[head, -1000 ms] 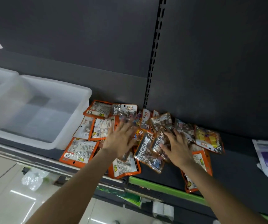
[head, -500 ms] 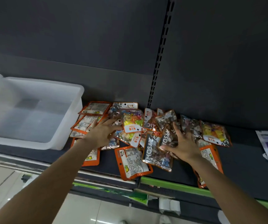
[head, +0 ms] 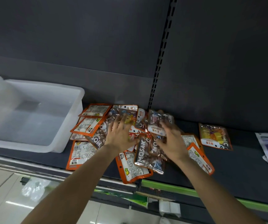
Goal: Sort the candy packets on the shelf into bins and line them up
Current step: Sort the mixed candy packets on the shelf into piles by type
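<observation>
On dark shelf point(head: 236, 160) — packets point(head: 147, 157), white bin point(head: 33, 113).

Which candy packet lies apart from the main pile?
The yellow-and-orange candy packet at far right lies alone on the shelf, clear of both hands; the rest overlap.

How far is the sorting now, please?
Nothing looks sorted: the white bin holds no packets. In hand: the right hand lifts a clear packet; the left hand lies flat on the pile. Left: every packet, including the yellow one lying apart.
</observation>
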